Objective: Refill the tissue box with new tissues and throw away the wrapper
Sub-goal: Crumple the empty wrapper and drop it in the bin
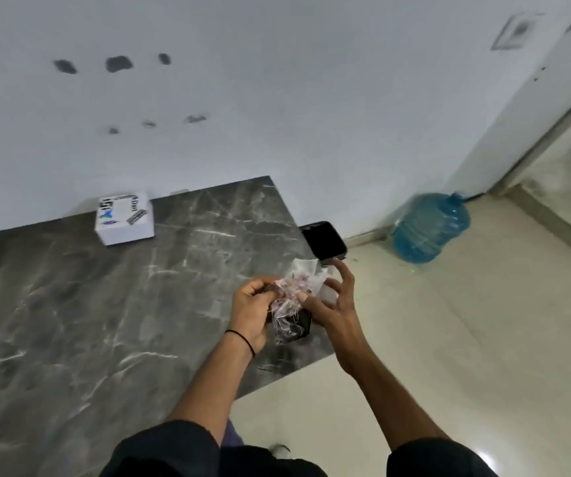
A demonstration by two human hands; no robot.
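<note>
A crumpled clear plastic wrapper [299, 285] with pink print is held above the right end of the dark marble table [105, 304]. My left hand [253, 308] grips its left side with closed fingers. My right hand [333, 304] pinches its lower right part with thumb and forefinger while the other fingers spread out. A dark object [294, 327], partly hidden by the wrapper and my hands, lies under them on the table; I cannot tell whether it is the tissue box. A black bin [325, 242] with its lid stands on the floor just beyond the table's right corner.
A white printed carton [124, 218] rests at the back of the table against the white wall. A blue water jug [432, 227] stands on the cream floor near the corner, beside a doorway at the right.
</note>
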